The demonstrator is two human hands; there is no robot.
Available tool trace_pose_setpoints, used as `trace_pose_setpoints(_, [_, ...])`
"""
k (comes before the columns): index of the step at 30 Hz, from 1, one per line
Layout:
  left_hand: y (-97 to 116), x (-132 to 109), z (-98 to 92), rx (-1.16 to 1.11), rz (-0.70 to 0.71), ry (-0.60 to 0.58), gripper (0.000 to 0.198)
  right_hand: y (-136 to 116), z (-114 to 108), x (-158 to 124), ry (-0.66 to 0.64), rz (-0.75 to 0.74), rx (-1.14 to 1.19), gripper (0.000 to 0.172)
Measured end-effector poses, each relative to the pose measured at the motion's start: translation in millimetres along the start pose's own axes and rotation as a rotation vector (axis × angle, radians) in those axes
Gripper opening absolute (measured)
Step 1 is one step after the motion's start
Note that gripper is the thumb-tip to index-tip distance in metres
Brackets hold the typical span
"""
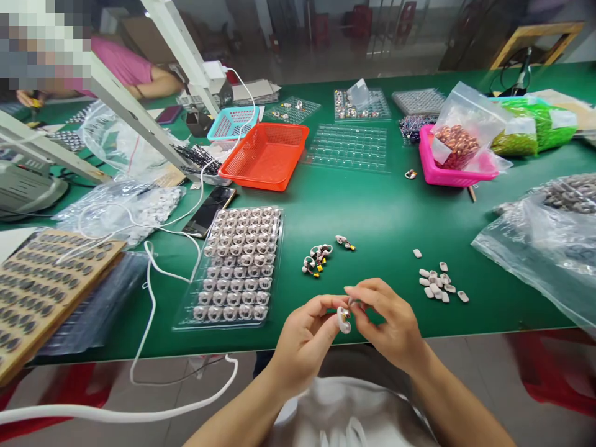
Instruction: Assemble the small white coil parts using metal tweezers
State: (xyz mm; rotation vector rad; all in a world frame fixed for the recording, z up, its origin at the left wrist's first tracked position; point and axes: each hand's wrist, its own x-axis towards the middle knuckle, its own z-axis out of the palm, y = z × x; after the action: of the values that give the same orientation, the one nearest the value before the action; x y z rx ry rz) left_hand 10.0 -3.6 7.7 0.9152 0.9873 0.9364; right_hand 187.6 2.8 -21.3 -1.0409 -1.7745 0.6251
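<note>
My left hand pinches a small white curved part, shaped like an ear-clip earbud housing, with a bit of yellow inside it. My right hand is closed at its fingertips just beside the housing, on a small greyish piece mostly hidden by the fingers. Beyond my hands lie several similar curved housings with dark and yellow parts attached. A loose group of small pale caps is spread to the right. At left, a clear tray carries rows of shiny round-looking pieces.
A red basket, a clear plastic tray and a pink basket with a bag of copper-coloured parts stand farther back. White cable crosses the left side near a phone. Another person's arm rests at far left.
</note>
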Motion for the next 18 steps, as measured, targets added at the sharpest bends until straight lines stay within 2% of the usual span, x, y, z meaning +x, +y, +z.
trace_pose_setpoints(3, [3, 3, -5.3, -0.003, -0.044, -0.006, 0.024, 2, -6, 1, -0.084, -0.094, -0.020, 0.035])
trace_pose_setpoints(6, [3, 5, -10.1, -0.066, -0.085, 0.007, 0.021, 4, -5, -3, -0.087, -0.082, 0.024, 0.032])
trace_pose_setpoints(9, [-1, 7, -12.8, -0.205, -0.149, 0.023, 0.019, 4, 0, -9, -0.056, -0.002, 0.159, 0.026])
trace_pose_setpoints(12, [-3, 9, -11.5, -0.315, -0.197, 0.036, 0.021, 3, 5, -13, -0.001, 0.148, 0.319, 0.016])
trace_pose_setpoints(15, [-5, 8, -8.1, -0.334, -0.197, 0.058, 0.021, -1, 9, -12, 0.047, 0.277, 0.495, 0.007])
trace_pose_setpoints(18, [-10, 7, -6.2, -0.318, -0.171, 0.078, 0.020, -6, 12, -9, 0.020, 0.319, 0.625, 0.010])
